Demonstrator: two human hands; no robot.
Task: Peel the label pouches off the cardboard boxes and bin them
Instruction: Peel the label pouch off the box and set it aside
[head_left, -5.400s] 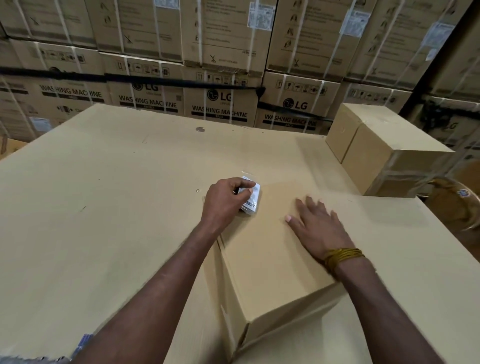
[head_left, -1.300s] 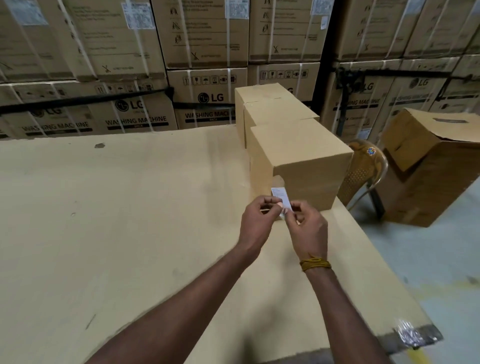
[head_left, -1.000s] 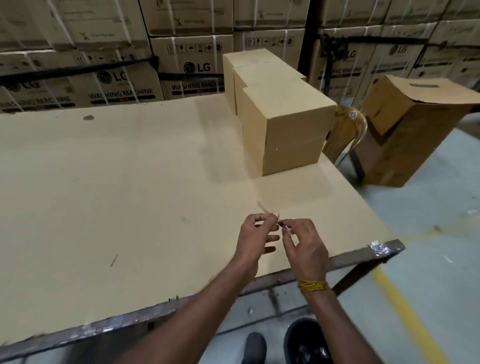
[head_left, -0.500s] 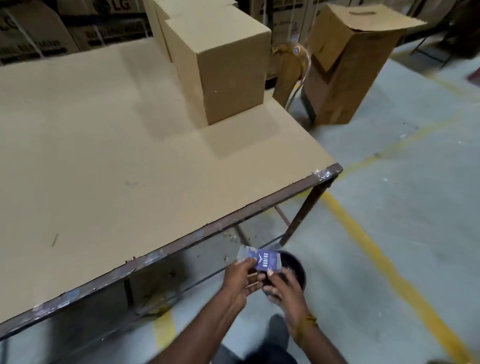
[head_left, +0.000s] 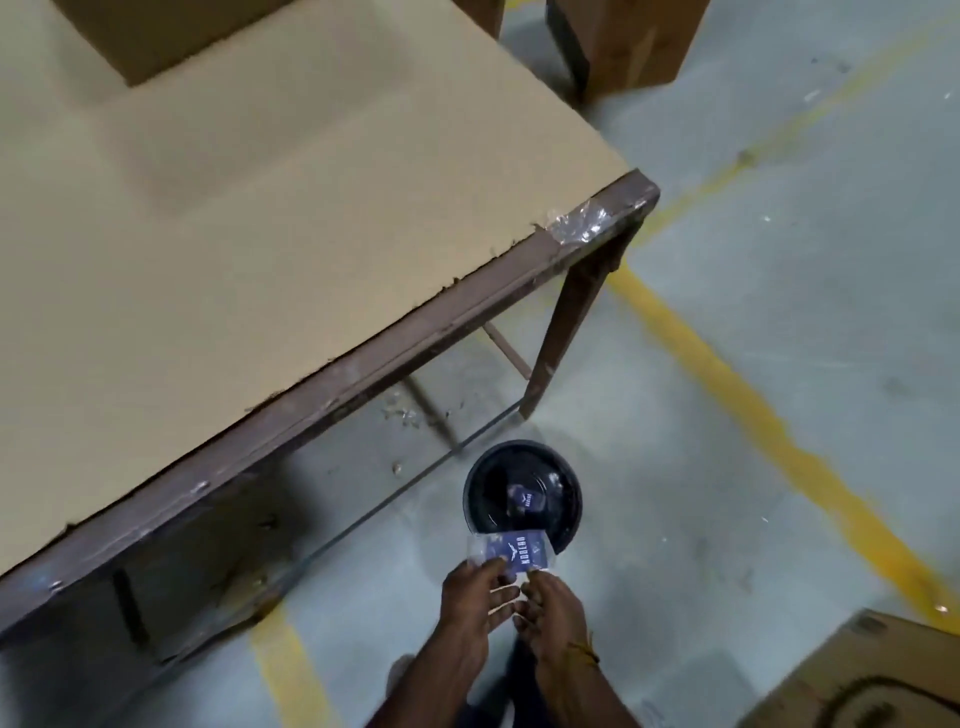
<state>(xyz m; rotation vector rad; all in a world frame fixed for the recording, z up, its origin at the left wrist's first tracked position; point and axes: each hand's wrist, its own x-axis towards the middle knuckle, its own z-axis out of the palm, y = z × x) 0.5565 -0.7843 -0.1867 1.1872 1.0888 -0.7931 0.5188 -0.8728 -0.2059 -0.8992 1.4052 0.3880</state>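
I take the black bin on the floor as my landmark. Just on the near side of its rim, both hands meet over the floor, and between them is the label pouch, a clear sleeve with a dark blue card inside. The card has a small white emblem and white capital letters; I read something like "KOOERO", but the print is too blurred to be sure. The left hand pinches the near edge of the pouch with its thumb and fingers. The right hand has its fingers curled at the same edge, but I cannot tell if they really grip the pouch or only touch it. A yellow thread is tied around the right wrist. Inside the bin lies another blue card of the same kind, its writing unreadable. Behind and left of the bin stands the table, with a cardboard sheet on top and crumpled clear tape at its corner. A cardboard box sits on the far part of the table.
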